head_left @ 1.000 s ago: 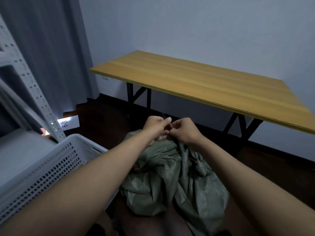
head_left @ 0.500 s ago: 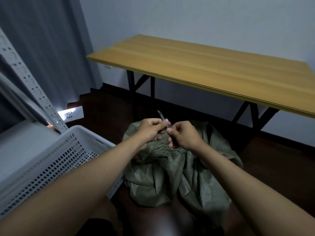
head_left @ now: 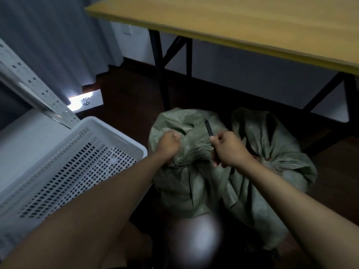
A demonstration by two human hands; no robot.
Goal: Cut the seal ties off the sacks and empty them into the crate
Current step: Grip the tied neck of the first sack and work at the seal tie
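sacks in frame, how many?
2. One green sack in front of the person, gripped by the left hand; a second sack just to its right, under the table. More may be hidden.

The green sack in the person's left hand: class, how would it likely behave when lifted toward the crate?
The green sack is probably floppy: its woven cloth creases and bunches where the left hand grips it. It likely sags when lifted, since it slumps on the floor. Its weight cannot be judged; the contents are hidden.
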